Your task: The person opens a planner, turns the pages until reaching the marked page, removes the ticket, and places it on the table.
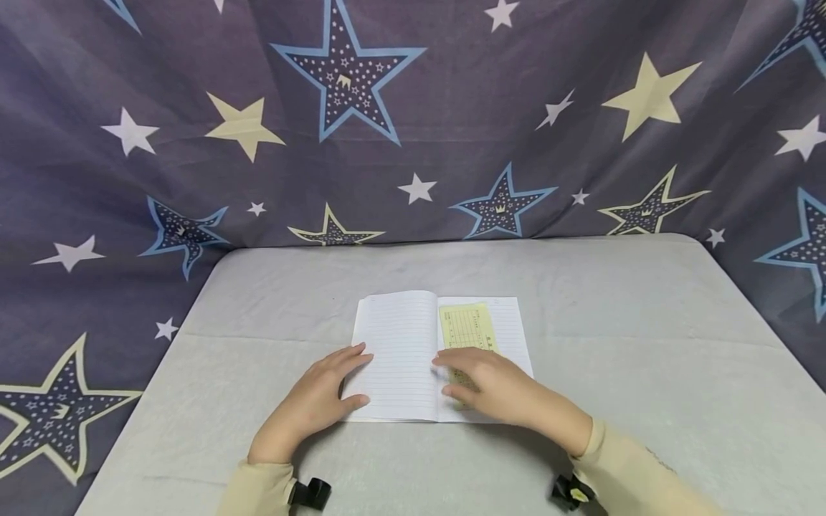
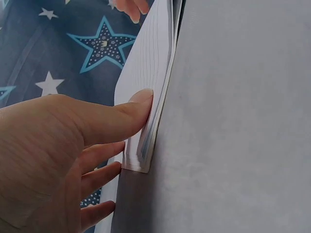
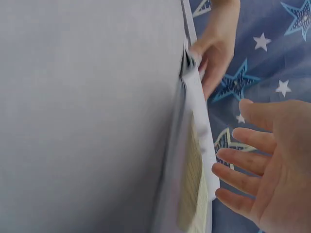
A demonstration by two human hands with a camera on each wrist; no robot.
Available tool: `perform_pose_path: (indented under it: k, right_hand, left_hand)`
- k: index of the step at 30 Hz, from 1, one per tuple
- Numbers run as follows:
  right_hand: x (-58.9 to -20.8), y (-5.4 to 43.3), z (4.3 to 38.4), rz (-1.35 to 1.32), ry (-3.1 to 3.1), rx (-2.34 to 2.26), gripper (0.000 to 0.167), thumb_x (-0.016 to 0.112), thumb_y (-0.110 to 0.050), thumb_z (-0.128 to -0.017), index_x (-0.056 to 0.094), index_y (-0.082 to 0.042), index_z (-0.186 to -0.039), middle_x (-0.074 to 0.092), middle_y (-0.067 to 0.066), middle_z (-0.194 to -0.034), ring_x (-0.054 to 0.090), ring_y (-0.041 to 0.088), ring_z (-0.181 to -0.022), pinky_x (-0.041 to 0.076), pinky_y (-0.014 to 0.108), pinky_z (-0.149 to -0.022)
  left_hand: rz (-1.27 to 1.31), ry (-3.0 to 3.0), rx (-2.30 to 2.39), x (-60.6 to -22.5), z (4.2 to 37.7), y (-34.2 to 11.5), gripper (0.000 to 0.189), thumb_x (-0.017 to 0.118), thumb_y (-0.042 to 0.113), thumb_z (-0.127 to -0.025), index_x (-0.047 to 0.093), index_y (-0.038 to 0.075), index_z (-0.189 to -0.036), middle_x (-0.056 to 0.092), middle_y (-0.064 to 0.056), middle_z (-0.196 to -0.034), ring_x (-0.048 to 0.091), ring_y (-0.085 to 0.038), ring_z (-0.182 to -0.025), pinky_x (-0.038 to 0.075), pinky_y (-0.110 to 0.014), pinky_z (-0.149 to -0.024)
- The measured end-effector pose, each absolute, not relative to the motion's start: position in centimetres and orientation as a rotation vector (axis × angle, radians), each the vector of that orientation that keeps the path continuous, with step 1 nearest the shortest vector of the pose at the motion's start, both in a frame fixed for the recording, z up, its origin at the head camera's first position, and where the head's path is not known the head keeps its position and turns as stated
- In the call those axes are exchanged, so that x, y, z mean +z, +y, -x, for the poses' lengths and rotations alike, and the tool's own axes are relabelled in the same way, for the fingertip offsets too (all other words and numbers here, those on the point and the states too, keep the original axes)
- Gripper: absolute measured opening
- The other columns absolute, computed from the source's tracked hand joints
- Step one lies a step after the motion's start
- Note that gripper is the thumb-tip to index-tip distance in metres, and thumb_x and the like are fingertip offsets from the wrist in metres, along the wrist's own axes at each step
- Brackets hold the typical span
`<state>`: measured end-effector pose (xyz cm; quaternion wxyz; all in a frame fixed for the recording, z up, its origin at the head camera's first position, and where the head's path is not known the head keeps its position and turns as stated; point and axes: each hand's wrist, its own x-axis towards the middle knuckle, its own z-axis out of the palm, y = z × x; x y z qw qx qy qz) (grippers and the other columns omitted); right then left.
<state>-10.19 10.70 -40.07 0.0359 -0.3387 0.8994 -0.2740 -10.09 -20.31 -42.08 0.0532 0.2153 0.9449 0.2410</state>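
An open lined notebook (image 1: pixel 398 337) lies on the table with its white pages facing up. My left hand (image 1: pixel 319 394) rests along its left edge, the thumb (image 2: pixel 142 99) pressing on the page near the lower corner. A pale yellow printed slip (image 1: pixel 466 324) lies on the right-hand page, its lower part covered in the head view by my right hand (image 1: pixel 493 383). In the right wrist view the fingers of that hand (image 3: pixel 262 160) are spread and relaxed, apart from the yellow slip (image 3: pixel 192 184) and holding nothing. A darker, brownish patch shows beneath the fingers.
A light grey cloth covers the table (image 1: pixel 645 344), which stretches out on both sides of the notebook. Behind it and at the sides hangs a dark curtain (image 1: pixel 452 93) printed with stars. Black straps (image 1: pixel 311 493) sit at both wrists.
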Motion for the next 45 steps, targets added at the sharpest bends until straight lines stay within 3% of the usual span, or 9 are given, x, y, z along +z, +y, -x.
perform_pose_path:
  k: [10, 19, 27, 35, 39, 45]
  right_hand:
    - [-39.6, 13.6, 14.9, 0.795, 2.876, -0.869, 0.033, 0.073, -0.013, -0.090, 0.068, -0.008, -0.122, 0.068, 0.009, -0.122, 0.064, 0.029, -0.112, 0.051, 0.047, -0.097]
    - [-40.2, 14.7, 18.7, 0.709, 2.963, -0.763, 0.034, 0.077, -0.009, -0.085, 0.069, -0.006, -0.118, 0.069, 0.009, -0.114, 0.067, 0.025, -0.098, 0.056, 0.043, -0.083]
    - [-40.8, 14.3, 20.2, 0.653, 2.959, -0.693, 0.041, 0.081, -0.017, -0.083, 0.068, -0.006, -0.121, 0.065, 0.005, -0.098, 0.058, 0.019, -0.084, 0.052, 0.035, -0.072]
    - [-41.2, 14.1, 21.3, 0.571, 2.867, -0.748, 0.049, 0.083, -0.018, -0.080, 0.066, -0.001, -0.123, 0.062, 0.008, -0.101, 0.058, 0.022, -0.089, 0.052, 0.041, -0.083]
    - [-41.3, 14.1, 21.6, 0.522, 2.813, -0.807, 0.042, 0.082, -0.016, -0.081, 0.068, -0.002, -0.118, 0.062, 0.007, -0.097, 0.055, 0.021, -0.088, 0.050, 0.039, -0.082]
    - [-41.6, 14.3, 21.2, 0.548, 2.818, -0.865, 0.026, 0.079, -0.011, -0.085, 0.070, -0.006, -0.109, 0.057, 0.002, -0.080, 0.048, 0.017, -0.072, 0.041, 0.032, -0.065]
  left_hand:
    - [-0.664, 2.869, 0.723, -42.1, 10.2, -20.5, 0.064, 0.079, 0.024, -0.085, 0.054, 0.007, -0.141, 0.044, -0.012, -0.152, 0.039, -0.038, -0.139, 0.032, -0.058, -0.111]
    - [-0.668, 2.862, 0.726, -42.2, 10.2, -20.5, 0.064, 0.079, 0.025, -0.085, 0.054, 0.007, -0.141, 0.043, -0.012, -0.152, 0.038, -0.037, -0.139, 0.032, -0.058, -0.111]
    - [-0.651, 2.849, 0.733, -42.2, 10.2, -20.5, 0.064, 0.078, 0.024, -0.086, 0.053, 0.008, -0.143, 0.042, -0.011, -0.153, 0.037, -0.036, -0.140, 0.030, -0.058, -0.112]
    - [-0.652, 2.845, 0.732, -42.3, 10.2, -20.6, 0.064, 0.077, 0.026, -0.086, 0.052, 0.009, -0.143, 0.041, -0.010, -0.154, 0.036, -0.036, -0.141, 0.030, -0.058, -0.112]
    - [-0.650, 2.845, 0.734, -42.3, 10.2, -20.6, 0.064, 0.077, 0.026, -0.086, 0.052, 0.008, -0.143, 0.041, -0.011, -0.154, 0.036, -0.036, -0.141, 0.029, -0.058, -0.113]
    - [-0.645, 2.844, 0.736, -42.3, 10.2, -20.6, 0.064, 0.078, 0.025, -0.086, 0.052, 0.008, -0.143, 0.041, -0.011, -0.154, 0.036, -0.036, -0.141, 0.029, -0.058, -0.113]
